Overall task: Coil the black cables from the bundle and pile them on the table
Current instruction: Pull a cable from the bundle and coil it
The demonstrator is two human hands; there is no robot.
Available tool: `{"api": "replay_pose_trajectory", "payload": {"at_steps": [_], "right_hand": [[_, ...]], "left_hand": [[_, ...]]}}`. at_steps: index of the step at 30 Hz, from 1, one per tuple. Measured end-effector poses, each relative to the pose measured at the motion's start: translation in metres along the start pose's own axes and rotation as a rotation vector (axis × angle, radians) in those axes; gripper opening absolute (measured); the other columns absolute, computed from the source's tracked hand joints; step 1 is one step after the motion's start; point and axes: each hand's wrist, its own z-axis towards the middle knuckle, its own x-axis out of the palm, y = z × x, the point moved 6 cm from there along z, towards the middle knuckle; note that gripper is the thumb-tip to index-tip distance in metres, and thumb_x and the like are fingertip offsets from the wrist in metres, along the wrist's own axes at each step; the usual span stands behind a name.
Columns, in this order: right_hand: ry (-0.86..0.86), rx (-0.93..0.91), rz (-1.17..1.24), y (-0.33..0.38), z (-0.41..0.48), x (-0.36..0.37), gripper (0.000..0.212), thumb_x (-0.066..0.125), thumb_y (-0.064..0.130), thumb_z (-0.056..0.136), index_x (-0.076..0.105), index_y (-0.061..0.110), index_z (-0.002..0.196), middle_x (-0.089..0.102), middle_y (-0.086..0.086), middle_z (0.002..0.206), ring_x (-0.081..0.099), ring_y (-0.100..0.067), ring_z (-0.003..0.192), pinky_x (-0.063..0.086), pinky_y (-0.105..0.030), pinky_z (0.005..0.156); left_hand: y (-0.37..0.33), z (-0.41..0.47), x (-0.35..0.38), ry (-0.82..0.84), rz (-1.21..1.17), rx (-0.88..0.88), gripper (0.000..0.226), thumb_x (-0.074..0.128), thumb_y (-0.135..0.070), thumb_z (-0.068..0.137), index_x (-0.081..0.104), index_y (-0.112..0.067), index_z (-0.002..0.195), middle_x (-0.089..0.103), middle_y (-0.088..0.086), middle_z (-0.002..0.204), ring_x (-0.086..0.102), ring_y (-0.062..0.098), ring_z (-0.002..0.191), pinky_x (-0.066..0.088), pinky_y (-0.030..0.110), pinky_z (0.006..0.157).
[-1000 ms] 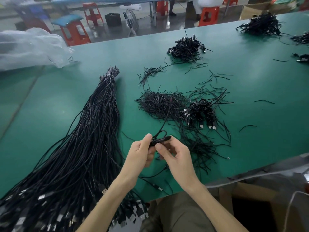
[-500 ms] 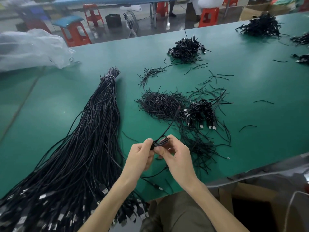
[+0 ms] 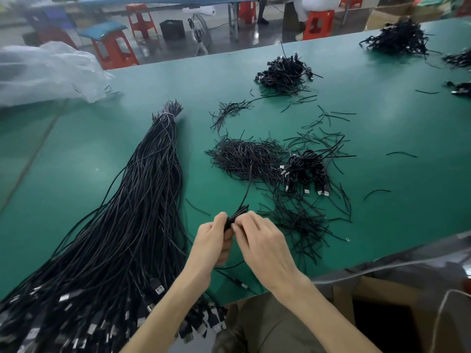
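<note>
A long bundle of black cables [image 3: 132, 212] lies on the green table [image 3: 76, 161], tied at its far end, with USB plugs fanned out at the near edge. Just right of it, my left hand [image 3: 212, 239] and my right hand [image 3: 262, 240] pinch a small coiled black cable [image 3: 235, 214] between them above the table. The coil's free end [image 3: 248, 184] rises away from my fingers. A small pile of coiled cables [image 3: 305, 169] with silver plugs lies beyond my right hand. Loose black twist ties [image 3: 244, 159] lie in a heap beside that pile.
More coiled cable piles sit at the back centre [image 3: 283, 72] and back right [image 3: 397, 38]. Scattered ties [image 3: 300, 222] cover the table near my right hand. Crumpled clear plastic [image 3: 46, 72] lies at the far left. A cardboard box [image 3: 382, 319] stands below the near edge.
The loop held between my hands has tightened into a flatter, narrower coil. The cable's free end has drawn shorter and nearer. My hands have closed together.
</note>
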Motion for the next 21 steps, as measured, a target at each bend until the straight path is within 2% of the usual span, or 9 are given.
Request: {"api": "replay_pose_trajectory", "payload": {"at_steps": [3,5,8,11,13,16,18,19,21], "right_hand": [[0.062,-0.036,-0.063,0.000,0.002,-0.002,0.022,0.050,0.020,0.104,0.065,0.010,0.092,0.062,-0.001,0.080,0.059,-0.017,0.058,0.053,-0.030,0.053],[0.154,0.009,-0.051,-0.004,0.003,0.001,0.025,0.047,0.023,0.107,0.064,0.008,0.096,0.061,-0.002,0.082,0.058,-0.021,0.054,0.053,-0.034,0.048],[0.265,0.132,0.135,-0.015,0.004,0.001,0.024,0.044,0.027,0.110,0.058,0.009,0.101,0.058,-0.001,0.086,0.059,-0.025,0.063,0.053,-0.042,0.062],[0.284,0.248,0.426,-0.021,0.007,-0.009,0.017,0.050,0.021,0.108,0.054,0.011,0.095,0.054,0.007,0.075,0.058,-0.018,0.062,0.050,-0.041,0.067],[0.283,0.219,0.477,-0.019,0.011,-0.017,0.016,0.052,0.019,0.107,0.056,0.010,0.094,0.050,0.011,0.072,0.052,-0.013,0.062,0.047,-0.036,0.066],[0.247,0.159,0.521,-0.011,0.018,-0.027,0.012,0.055,0.014,0.105,0.057,0.007,0.095,0.049,0.013,0.074,0.047,-0.011,0.064,0.039,-0.022,0.064],[0.228,0.121,0.542,-0.002,0.023,-0.031,0.011,0.056,0.013,0.104,0.058,0.008,0.094,0.051,0.014,0.076,0.049,-0.012,0.066,0.039,-0.022,0.063],[0.222,0.103,0.551,0.002,0.025,-0.033,0.012,0.056,0.014,0.104,0.058,0.008,0.094,0.052,0.011,0.076,0.050,-0.014,0.066,0.041,-0.026,0.062],[0.206,0.081,0.569,0.008,0.029,-0.035,0.014,0.056,0.015,0.104,0.058,0.007,0.093,0.053,0.011,0.076,0.052,-0.014,0.068,0.043,-0.027,0.063]], "left_hand": [[-0.004,0.000,-0.005,0.115,0.129,0.009,0.050,0.038,-0.042,0.110,0.051,-0.014,0.069,0.040,0.000,0.056,0.029,0.015,0.044,0.025,0.025,0.044],[-0.011,-0.001,-0.010,0.132,0.228,0.104,0.044,0.039,-0.035,0.111,0.056,-0.008,0.082,0.056,0.001,0.060,0.041,0.018,0.043,0.035,0.029,0.045],[-0.024,-0.009,-0.019,0.186,0.298,0.296,0.018,0.048,-0.023,0.109,0.057,-0.017,0.122,0.074,0.003,0.086,0.062,0.022,0.054,0.051,0.030,0.055],[-0.028,-0.020,-0.022,0.350,0.448,0.453,0.053,0.068,-0.022,0.099,0.044,-0.032,0.145,0.071,-0.005,0.115,0.071,0.020,0.090,0.058,0.032,0.079],[-0.034,-0.024,-0.027,0.358,0.512,0.559,0.061,0.075,-0.014,0.094,0.047,-0.037,0.143,0.070,-0.009,0.116,0.068,0.021,0.099,0.056,0.033,0.084],[-0.050,-0.022,-0.036,0.164,0.494,0.742,0.051,0.074,-0.003,0.091,0.068,-0.038,0.127,0.073,-0.006,0.099,0.066,0.020,0.086,0.054,0.042,0.077],[-0.062,-0.020,-0.036,0.075,0.402,0.823,0.026,0.069,-0.021,0.094,0.076,-0.032,0.117,0.067,-0.002,0.096,0.061,0.020,0.087,0.051,0.041,0.076],[-0.066,-0.019,-0.034,0.052,0.364,0.834,0.024,0.062,-0.031,0.098,0.077,-0.028,0.115,0.063,0.001,0.100,0.060,0.021,0.094,0.050,0.037,0.081],[-0.072,-0.015,-0.030,0.063,0.333,0.849,0.035,0.049,-0.043,0.104,0.077,-0.022,0.111,0.065,0.002,0.109,0.062,0.022,0.111,0.049,0.029,0.093]]}}
